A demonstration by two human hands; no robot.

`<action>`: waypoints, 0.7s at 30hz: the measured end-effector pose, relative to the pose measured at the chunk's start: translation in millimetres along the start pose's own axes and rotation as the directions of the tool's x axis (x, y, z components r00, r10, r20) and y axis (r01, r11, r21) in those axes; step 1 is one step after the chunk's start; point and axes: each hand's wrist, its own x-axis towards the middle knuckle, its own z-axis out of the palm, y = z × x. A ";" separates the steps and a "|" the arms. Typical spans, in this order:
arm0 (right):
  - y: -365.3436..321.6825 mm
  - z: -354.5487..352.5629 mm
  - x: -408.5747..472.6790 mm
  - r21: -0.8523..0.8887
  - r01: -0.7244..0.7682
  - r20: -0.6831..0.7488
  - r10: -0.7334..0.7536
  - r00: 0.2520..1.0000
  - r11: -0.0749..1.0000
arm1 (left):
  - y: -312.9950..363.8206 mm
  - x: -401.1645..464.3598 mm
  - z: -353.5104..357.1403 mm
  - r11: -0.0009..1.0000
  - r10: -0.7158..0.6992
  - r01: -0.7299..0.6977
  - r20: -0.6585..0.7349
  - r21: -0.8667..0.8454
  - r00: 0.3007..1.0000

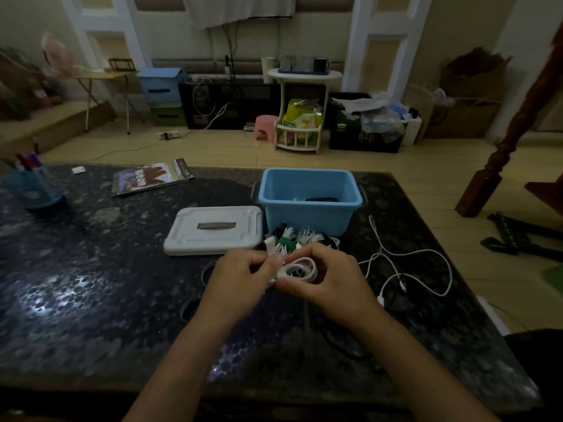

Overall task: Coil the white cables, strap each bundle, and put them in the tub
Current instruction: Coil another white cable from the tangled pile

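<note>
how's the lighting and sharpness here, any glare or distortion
Head view: dim overall, with glare patches on the dark stone table; wide-angle bending curves the far wall and table edges; the pen holder at the left is blurred, while the hands and the coiled white cable look fairly sharp.

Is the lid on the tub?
No, the white lid lies flat on the table to the left of the open blue tub.

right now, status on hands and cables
Both hands, left hand and right hand, gripping coiled white cable. Blue tub open behind. Loose cable uncoiled, right.
</note>
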 end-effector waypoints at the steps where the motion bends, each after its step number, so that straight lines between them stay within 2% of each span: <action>1: 1.0 -0.3 -0.1 -0.010 -0.004 0.000 0.004 1.000 1.000 | 0.7 -1.0 0.9 0.999 0.028 -0.028 0.000 0.040 1.000; 5: 3.8 -1.9 0.4 -0.078 0.007 0.010 -0.006 1.000 0.997 | 3.9 -5.1 2.0 0.981 0.129 -0.129 0.010 0.144 0.992; 8: 5.6 -5.3 2.2 -0.120 -0.006 0.035 0.010 0.999 0.993 | 3.7 -4.7 0.5 0.977 0.137 -0.146 0.070 0.153 0.988; 11: 7.7 -5.3 0.5 -0.130 -0.007 0.076 0.017 0.997 0.991 | 2.5 -4.3 1.0 0.977 0.094 -0.114 0.114 0.182 0.989; 16: 4.6 -5.5 -3.7 -0.015 -0.038 0.119 0.039 0.992 0.999 | -2.1 -1.0 1.7 0.985 0.016 -0.032 0.098 0.168 0.995; 21: 0.8 -7.5 -4.1 -0.011 0.003 0.098 -0.002 0.995 1.000 | -3.6 3.7 2.1 0.998 -0.033 0.029 0.071 0.063 0.997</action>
